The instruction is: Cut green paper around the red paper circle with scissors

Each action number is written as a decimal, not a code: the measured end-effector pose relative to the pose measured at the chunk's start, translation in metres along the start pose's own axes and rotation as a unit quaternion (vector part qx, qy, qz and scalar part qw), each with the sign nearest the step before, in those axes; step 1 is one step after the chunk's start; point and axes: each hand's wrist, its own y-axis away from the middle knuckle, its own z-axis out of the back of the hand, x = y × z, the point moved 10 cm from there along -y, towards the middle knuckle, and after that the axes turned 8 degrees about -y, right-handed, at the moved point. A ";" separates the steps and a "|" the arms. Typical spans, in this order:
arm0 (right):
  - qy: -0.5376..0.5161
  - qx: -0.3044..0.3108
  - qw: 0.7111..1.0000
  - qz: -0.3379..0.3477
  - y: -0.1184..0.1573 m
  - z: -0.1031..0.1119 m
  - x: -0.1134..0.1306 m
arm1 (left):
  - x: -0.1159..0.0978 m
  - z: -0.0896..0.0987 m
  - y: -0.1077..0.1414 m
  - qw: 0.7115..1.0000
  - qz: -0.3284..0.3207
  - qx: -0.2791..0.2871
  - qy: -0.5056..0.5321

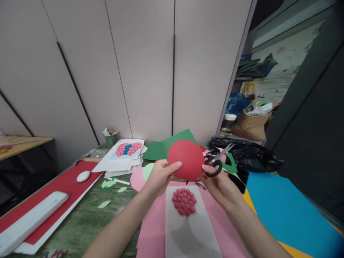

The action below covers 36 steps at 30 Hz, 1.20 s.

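A round piece of red paper (186, 157) is held up over the table between my two hands. My left hand (161, 175) pinches its lower left edge, thumb on the front. With my right hand (219, 182) I grip its right edge, and black-handled scissors (214, 170) hang on that hand with their blades pointing up and right. Below lies a white sheet (174, 233) bearing a round cluster of dark pink rosettes (184, 201), on top of pink paper (152, 229).
Green paper (153, 150), pale green leaf cut-outs (104, 204) and a stack of white sheets (106, 163) lie around. At left, a long white device (34, 220) rests on red paper (87, 167). Blue paper (290, 211) and a black plastic bag (252, 157) are at right.
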 end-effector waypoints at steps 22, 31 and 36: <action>0.016 -0.024 0.996 0.085 0.008 -0.002 0.002 | -0.001 0.007 0.005 0.985 -0.098 -0.125 -0.065; 0.015 -0.031 0.996 0.083 0.007 0.000 0.003 | -0.003 0.011 0.006 0.981 -0.105 -0.135 -0.089; 0.028 -0.031 0.995 0.088 0.008 -0.001 0.004 | -0.006 0.010 0.007 0.981 -0.110 -0.137 -0.081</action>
